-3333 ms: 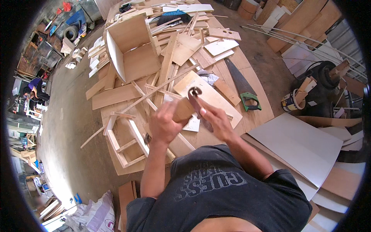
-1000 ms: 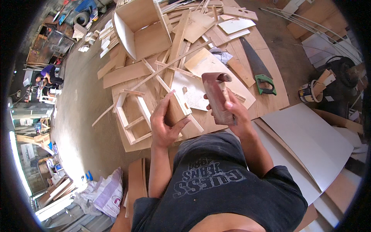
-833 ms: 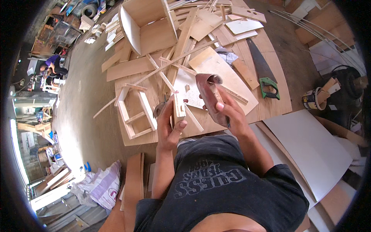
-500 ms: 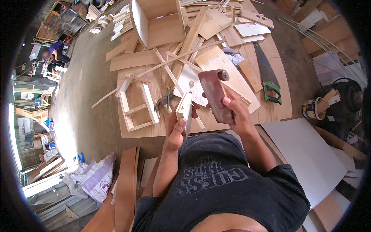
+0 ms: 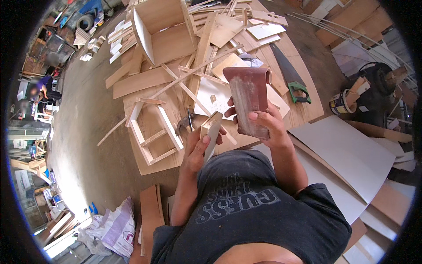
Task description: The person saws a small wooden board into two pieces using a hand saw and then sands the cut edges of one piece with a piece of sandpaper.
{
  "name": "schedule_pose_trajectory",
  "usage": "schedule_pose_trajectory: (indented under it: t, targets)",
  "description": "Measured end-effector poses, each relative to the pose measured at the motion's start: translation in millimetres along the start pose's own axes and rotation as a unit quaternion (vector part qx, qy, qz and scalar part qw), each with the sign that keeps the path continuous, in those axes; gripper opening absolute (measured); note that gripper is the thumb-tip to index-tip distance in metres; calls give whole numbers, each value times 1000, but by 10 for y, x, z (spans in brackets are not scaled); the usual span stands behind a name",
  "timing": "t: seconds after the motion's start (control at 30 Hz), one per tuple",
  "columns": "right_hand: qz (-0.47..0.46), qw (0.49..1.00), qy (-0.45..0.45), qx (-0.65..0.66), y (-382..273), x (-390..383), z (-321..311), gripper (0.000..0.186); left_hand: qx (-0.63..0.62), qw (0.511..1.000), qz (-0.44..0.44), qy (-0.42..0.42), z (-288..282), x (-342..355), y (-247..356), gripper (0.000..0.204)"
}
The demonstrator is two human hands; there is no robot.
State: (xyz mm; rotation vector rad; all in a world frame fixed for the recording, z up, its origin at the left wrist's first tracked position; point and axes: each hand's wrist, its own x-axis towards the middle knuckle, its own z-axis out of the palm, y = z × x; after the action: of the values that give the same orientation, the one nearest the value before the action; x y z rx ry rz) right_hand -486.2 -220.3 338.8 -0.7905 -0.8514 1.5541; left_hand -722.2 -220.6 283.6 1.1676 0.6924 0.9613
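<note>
My left hand (image 5: 193, 152) is closed around a small flat wooden piece (image 5: 212, 132), held tilted in front of my body with a pale edge facing up. In my right hand (image 5: 273, 125) is a sheet of reddish-brown sandpaper (image 5: 249, 94), curled over at its top and streaked with whitish dust. My thumb presses its face and fingertips show at its left edge. The sandpaper and the wooden piece are apart. Beyond my left hand, a claw hammer (image 5: 183, 125) lies partly hidden on the worktable (image 5: 303, 115), beside a wooden frame (image 5: 166, 118) with several sides.
An open wooden box (image 5: 171, 44) stands among boards and strips at the table's far side. To the right lie a green-handled handsaw (image 5: 290, 75), large pale panels (image 5: 347, 154) and a bucket (image 5: 340, 103). A white sack (image 5: 118, 229) sits lower left. Another person (image 5: 44, 90) is far left.
The sandpaper has turned so its broad face shows more fully. The wooden piece has tilted slightly in my left hand. The whole view has shifted and turned a little.
</note>
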Motion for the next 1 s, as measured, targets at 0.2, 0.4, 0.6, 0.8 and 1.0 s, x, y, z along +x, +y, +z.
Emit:
schedule_pose_trajectory:
  t: [0.2, 0.4, 0.6, 0.8, 1.0]
  targets:
    - [35, 999, -16, -30, 14, -36, 364, 73, -2, 999, -26, -43, -357, -42, 21, 60]
    - [10, 999, 12, -47, 185, -43, 521, 74, 50, 994, -20, -95, -677, -6, 19, 55]
    - [39, 995, 60, -63, 268, -30, 573, 74, 102, 989, -26, -102, -831, 56, 6, 61]
    - [90, 988, 47, 117, 233, -55, 598, 72, 249, 961, 0, -121, -860, 211, -68, 62]
    - [70, 991, 111, 5, 256, -42, 548, 75, 237, 967, -2, -99, -761, 235, -201, 69]
